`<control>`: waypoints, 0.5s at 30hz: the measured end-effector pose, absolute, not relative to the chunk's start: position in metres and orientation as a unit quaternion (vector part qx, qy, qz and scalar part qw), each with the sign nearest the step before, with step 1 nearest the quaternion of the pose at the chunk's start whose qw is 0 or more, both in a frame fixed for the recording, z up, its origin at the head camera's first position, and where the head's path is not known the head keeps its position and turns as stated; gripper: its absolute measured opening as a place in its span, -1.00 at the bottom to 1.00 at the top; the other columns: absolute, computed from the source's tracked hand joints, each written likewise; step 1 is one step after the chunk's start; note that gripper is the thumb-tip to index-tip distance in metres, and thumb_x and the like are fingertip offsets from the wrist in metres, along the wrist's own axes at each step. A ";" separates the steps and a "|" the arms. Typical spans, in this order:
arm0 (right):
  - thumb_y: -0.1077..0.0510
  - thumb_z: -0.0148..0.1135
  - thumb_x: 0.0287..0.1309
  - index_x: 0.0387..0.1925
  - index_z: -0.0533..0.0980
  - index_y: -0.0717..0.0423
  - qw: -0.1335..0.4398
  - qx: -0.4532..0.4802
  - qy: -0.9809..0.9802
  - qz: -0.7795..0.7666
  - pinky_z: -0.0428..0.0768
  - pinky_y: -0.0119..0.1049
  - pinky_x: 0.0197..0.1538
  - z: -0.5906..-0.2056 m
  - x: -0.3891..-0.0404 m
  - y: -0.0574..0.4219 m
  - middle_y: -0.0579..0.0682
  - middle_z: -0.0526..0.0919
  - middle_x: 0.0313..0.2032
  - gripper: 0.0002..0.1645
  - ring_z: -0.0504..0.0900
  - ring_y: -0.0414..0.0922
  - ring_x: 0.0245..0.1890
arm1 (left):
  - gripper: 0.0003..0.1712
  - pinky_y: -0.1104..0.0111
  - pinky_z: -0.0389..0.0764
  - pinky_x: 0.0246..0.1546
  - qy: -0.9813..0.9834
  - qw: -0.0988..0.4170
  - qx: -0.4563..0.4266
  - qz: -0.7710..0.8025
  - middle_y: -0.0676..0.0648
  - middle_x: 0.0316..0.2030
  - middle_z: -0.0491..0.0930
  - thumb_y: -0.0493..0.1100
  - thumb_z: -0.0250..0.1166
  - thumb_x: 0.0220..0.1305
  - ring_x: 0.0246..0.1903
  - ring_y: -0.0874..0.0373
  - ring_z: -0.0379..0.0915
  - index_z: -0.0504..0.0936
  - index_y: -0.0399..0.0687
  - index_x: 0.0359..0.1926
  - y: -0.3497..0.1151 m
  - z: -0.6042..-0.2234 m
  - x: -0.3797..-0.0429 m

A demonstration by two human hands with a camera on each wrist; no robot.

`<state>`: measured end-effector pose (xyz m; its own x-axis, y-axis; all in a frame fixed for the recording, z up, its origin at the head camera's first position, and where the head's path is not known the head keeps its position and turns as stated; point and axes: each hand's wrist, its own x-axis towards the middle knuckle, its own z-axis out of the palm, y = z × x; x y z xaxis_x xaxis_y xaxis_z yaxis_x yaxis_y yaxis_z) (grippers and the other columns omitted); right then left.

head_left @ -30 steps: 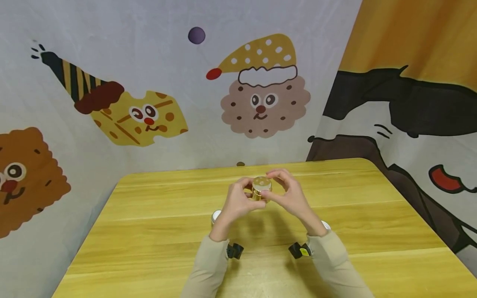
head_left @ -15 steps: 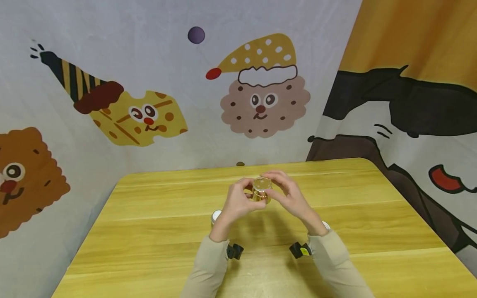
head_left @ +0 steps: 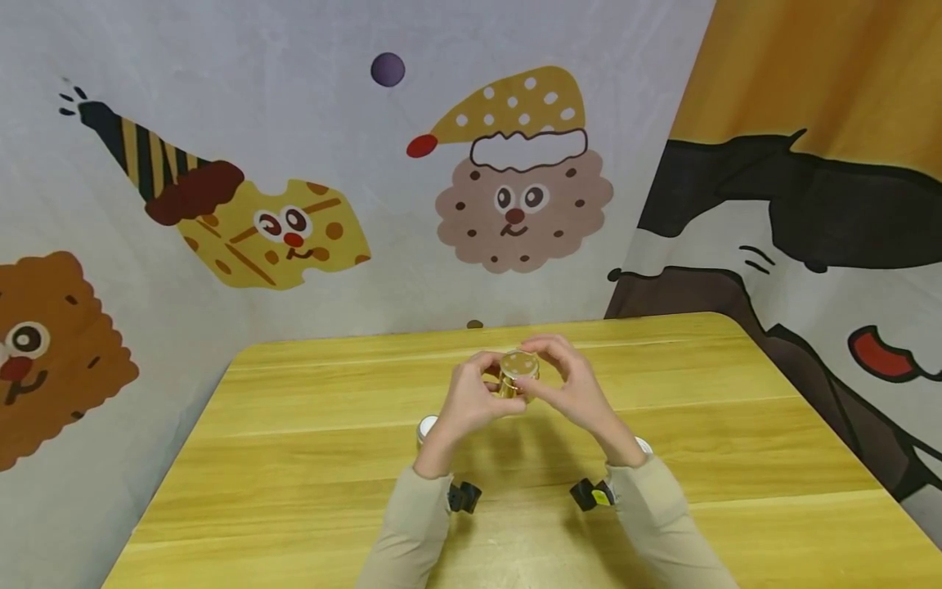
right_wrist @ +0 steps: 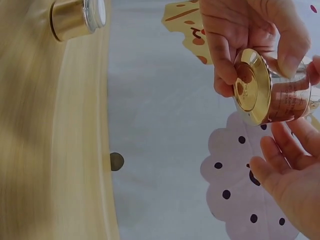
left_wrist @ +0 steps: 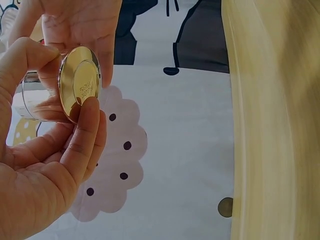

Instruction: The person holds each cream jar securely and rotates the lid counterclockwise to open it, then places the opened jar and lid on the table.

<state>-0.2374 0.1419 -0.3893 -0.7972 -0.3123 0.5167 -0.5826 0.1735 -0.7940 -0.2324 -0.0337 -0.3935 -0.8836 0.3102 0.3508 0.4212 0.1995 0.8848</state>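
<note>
In the head view, a shiny gold cosmetic jar (head_left: 519, 365) is held above the table between both hands. My left hand (head_left: 474, 395) grips its side, with curled fingers and thumb. My right hand (head_left: 574, 386) has thumb and forefinger on either side of the jar's upper end. The left wrist view has the jar's gold round end face (left_wrist: 84, 82), with small engraved writing, near the left fingertips. From the right wrist, the gold jar (right_wrist: 285, 97) appears tilted, with a glassy section beside the gold end. The join between lid and body is hard to make out.
A second gold jar (right_wrist: 75, 20) with a pale top stands on the wooden table (head_left: 309, 458). In the head view, a white-topped jar (head_left: 428, 426) sits by the left wrist and a white round top (head_left: 643, 445) shows behind the right wrist. A printed cloth (head_left: 324, 123) hangs behind.
The right thumb and fingers shift round the jar's upper end, first leftward, then slightly back. The jar tips a little between frames. The left hand stays almost still.
</note>
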 end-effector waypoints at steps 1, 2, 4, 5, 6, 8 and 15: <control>0.49 0.25 -0.01 -0.05 0.48 0.39 0.118 0.306 -0.754 0.569 0.33 -0.21 0.27 -0.390 -0.238 0.143 0.26 0.44 0.01 -0.60 0.40 0.01 0.08 | -0.49 0.44 0.64 -0.28 -0.774 0.048 -0.236 -0.585 -0.18 -0.22 0.55 -0.34 0.41 -0.13 -0.24 0.05 0.51 0.56 -0.35 -0.05 -0.033 -0.393 -0.232; 0.49 0.22 0.02 -0.03 0.48 0.39 0.115 0.317 -0.751 0.568 0.33 -0.26 0.27 -0.390 -0.238 0.143 0.26 0.45 0.01 -0.60 0.39 -0.01 0.08 | -0.49 0.44 0.63 -0.29 -0.774 0.049 -0.237 -0.585 -0.17 -0.22 0.55 -0.34 0.41 -0.14 -0.25 0.05 0.51 0.56 -0.35 -0.05 -0.033 -0.393 -0.232; 0.47 0.15 0.08 0.01 0.46 0.40 0.110 0.337 -0.747 0.562 0.34 -0.28 0.26 -0.389 -0.238 0.144 0.25 0.45 0.02 -0.61 0.38 -0.01 0.08 | -0.48 0.45 0.63 -0.30 -0.776 0.052 -0.239 -0.582 -0.16 -0.24 0.55 -0.34 0.42 -0.15 -0.26 0.05 0.51 0.56 -0.35 -0.05 -0.033 -0.394 -0.232; 0.47 0.12 0.10 0.03 0.45 0.41 0.106 0.344 -0.746 0.560 0.35 -0.25 0.25 -0.389 -0.238 0.145 0.25 0.44 0.03 -0.60 0.38 0.00 0.09 | -0.47 0.45 0.63 -0.31 -0.776 0.052 -0.239 -0.581 -0.16 -0.24 0.55 -0.35 0.42 -0.16 -0.26 0.05 0.51 0.56 -0.36 -0.05 -0.033 -0.394 -0.232; 0.46 0.10 0.12 0.05 0.44 0.41 0.102 0.347 -0.747 0.558 0.35 -0.20 0.25 -0.389 -0.238 0.145 0.26 0.44 0.04 -0.60 0.38 0.01 0.09 | -0.47 0.45 0.64 -0.31 -0.777 0.053 -0.238 -0.581 -0.16 -0.24 0.55 -0.34 0.42 -0.16 -0.27 0.05 0.51 0.56 -0.35 -0.05 -0.033 -0.395 -0.232; 0.44 0.08 0.15 0.10 0.42 0.40 0.094 0.347 -0.751 0.553 0.33 -0.06 0.26 -0.390 -0.238 0.145 0.26 0.43 0.06 -0.57 0.37 0.03 0.11 | -0.46 0.44 0.64 -0.32 -0.778 0.052 -0.235 -0.581 -0.16 -0.25 0.55 -0.34 0.42 -0.17 -0.27 0.04 0.52 0.56 -0.35 -0.05 -0.032 -0.395 -0.232; 0.40 0.23 0.05 0.08 0.39 0.37 0.103 0.298 -0.765 0.561 0.20 0.18 0.28 -0.391 -0.236 0.144 0.25 0.42 0.08 -0.50 0.33 0.11 0.16 | -0.47 0.41 0.64 -0.28 -0.776 0.040 -0.229 -0.587 -0.14 -0.22 0.54 -0.36 0.42 -0.17 -0.24 0.05 0.50 0.56 -0.34 -0.05 -0.032 -0.394 -0.233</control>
